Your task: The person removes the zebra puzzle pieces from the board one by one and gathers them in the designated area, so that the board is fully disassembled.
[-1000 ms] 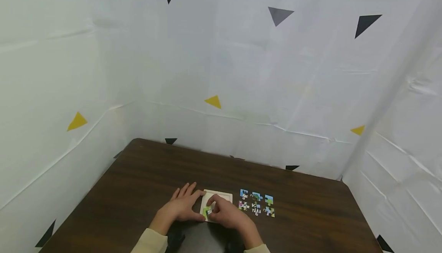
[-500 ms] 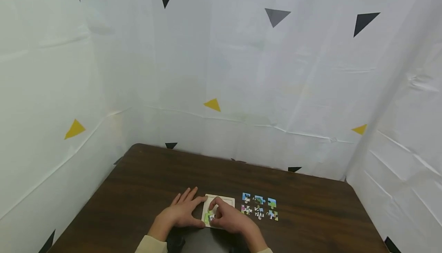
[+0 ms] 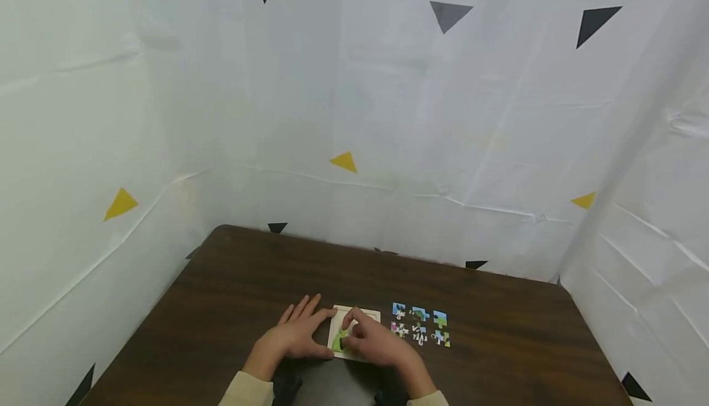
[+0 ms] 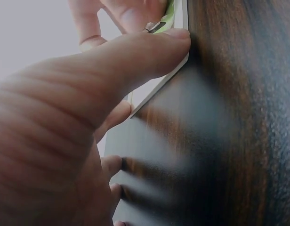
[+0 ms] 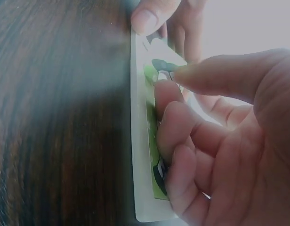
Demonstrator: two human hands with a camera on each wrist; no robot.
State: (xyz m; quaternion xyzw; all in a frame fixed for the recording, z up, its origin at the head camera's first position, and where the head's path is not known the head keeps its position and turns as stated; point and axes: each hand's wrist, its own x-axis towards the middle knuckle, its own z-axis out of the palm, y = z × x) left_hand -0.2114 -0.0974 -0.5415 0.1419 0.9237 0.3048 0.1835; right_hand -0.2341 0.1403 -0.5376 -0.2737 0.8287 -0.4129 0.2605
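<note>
A white puzzle frame [image 3: 372, 315] lies on the table; its pale rim [image 5: 140, 165] runs lengthwise in the right wrist view. My left hand [image 3: 295, 337] is spread at its left side, thumb and index finger on two corners, other fingers on the table. The left thumb [image 4: 135, 59] presses the rim. My right hand [image 3: 379, 342] is over the frame, thumb and index finger pinching a black, white and green piece [image 5: 163, 65], its other fingers curled. Green puzzle parts [image 5: 151, 127] lie inside the frame, partly hidden by the fingers.
Several loose puzzle pieces [image 3: 440, 318] lie in two rows right of the frame on the dark wooden table [image 3: 498, 332]. A white sheet [image 3: 388, 98] with coloured triangles stands behind and beside the table. A dark grey shape is at the front edge.
The head view has shifted slightly. My right fingers have moved a little over the lower left part of the frame; my left hand still rests on its left side.
</note>
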